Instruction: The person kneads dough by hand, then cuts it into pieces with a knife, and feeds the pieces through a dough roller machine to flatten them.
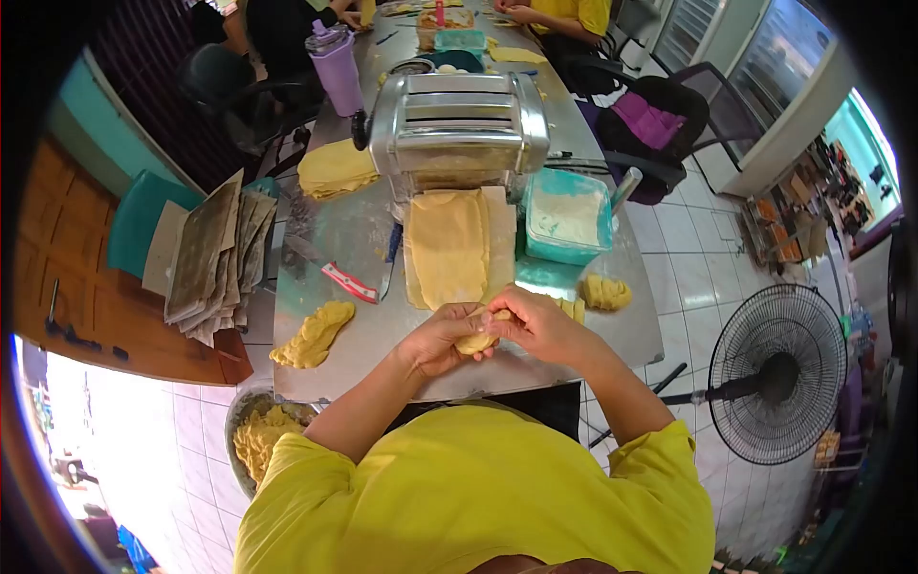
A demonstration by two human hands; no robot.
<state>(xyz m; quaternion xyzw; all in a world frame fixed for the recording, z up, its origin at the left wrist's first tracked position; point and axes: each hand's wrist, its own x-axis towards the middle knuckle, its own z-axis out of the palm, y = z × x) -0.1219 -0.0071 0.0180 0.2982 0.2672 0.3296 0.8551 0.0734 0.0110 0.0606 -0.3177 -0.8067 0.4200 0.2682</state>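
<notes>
Both hands meet over the near edge of the metal table around a small piece of yellow dough (pixel 475 342). My left hand (pixel 442 340) cups it from the left, while the fingers of my right hand (pixel 540 323) pinch it from the right. Just beyond them a flat, rectangular dough sheet (pixel 448 247) lies in front of a chrome pasta machine (pixel 459 129). A lump of dough (pixel 316 335) rests to the left, near a knife with a red handle (pixel 350 283). Another dough piece (pixel 606 293) lies to the right.
A teal tub of white flour (pixel 566 215) stands right of the sheet. Stacked dough sheets (pixel 337 169) and a purple tumbler (pixel 335 69) are at left. A bowl of dough (pixel 268 440) sits below the table's left corner. A black fan (pixel 778 375) stands at right. Other people work at the far end.
</notes>
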